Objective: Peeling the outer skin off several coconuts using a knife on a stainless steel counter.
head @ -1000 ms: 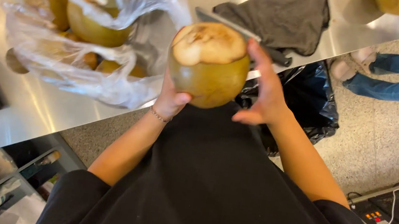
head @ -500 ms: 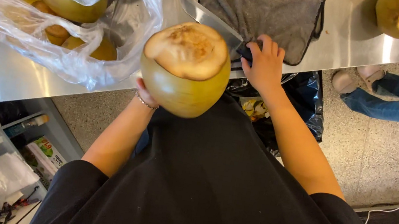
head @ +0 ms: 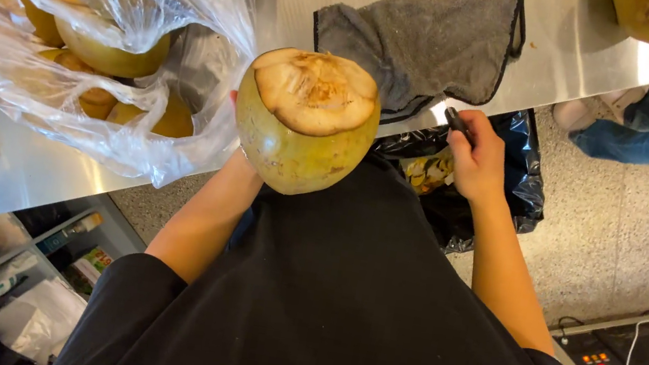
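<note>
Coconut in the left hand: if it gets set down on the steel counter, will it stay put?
Probably not well: the coconut is rounded below, so it may roll or tip. It looks bulky and likely heavy for the left hand. Its smooth green skin could slide on the shiny counter.

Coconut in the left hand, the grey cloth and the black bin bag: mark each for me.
coconut point(head: 297, 139), head view, on its green-yellow side below the trimmed top.
grey cloth point(head: 429, 43), head view, on the middle of the folded fabric.
black bin bag point(head: 519, 157), head view, on its right wall.
</note>
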